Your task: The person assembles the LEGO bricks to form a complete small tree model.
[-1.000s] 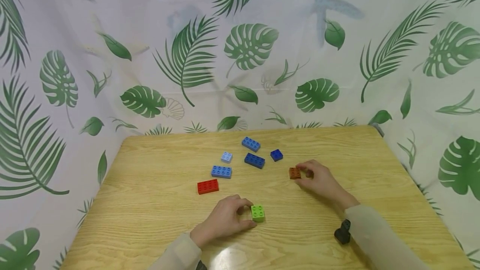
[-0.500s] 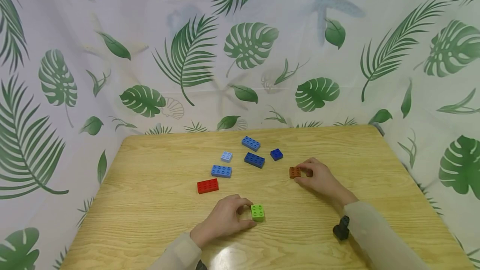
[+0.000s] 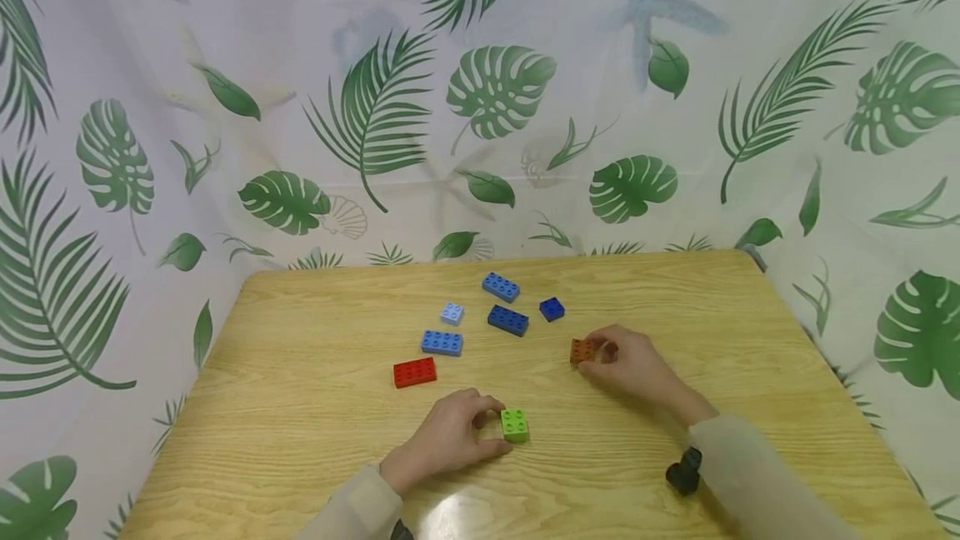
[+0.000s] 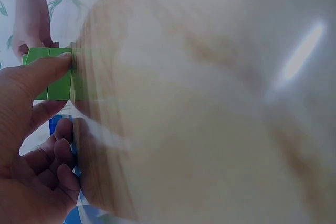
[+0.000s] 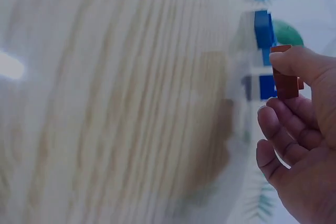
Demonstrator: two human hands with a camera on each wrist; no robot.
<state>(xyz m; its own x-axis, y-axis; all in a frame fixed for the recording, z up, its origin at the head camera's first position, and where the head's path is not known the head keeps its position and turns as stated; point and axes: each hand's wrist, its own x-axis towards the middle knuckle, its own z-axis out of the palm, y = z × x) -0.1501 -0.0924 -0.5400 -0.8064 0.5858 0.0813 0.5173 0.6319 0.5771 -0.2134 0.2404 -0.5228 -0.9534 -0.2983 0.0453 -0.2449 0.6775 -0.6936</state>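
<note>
In the head view my left hand (image 3: 452,438) pinches a lime-green toy brick (image 3: 514,425) with four-stud top between thumb and fingers, low over the front middle of the table. The left wrist view shows a seam down the green brick's side (image 4: 59,80), with the thumb on its near face. My right hand (image 3: 633,363) grips a small reddish-brown brick (image 3: 581,351) by its right end, farther back and to the right. In the right wrist view that brown brick (image 5: 286,77) is between thumb and fingers, the other fingers loosely curled below.
A red brick (image 3: 415,372) lies left of centre on the wooden table (image 3: 285,407). Behind it are a mid-blue brick (image 3: 442,343), a pale blue brick (image 3: 452,313), a dark blue brick (image 3: 507,320), another blue brick (image 3: 500,286) and a small navy brick (image 3: 552,309). A leaf-patterned cloth hangs behind.
My right hand has shifted slightly left and toward me, carrying the brown brick with it. The left hand and green brick stay in place, as do the bricks on the table.
</note>
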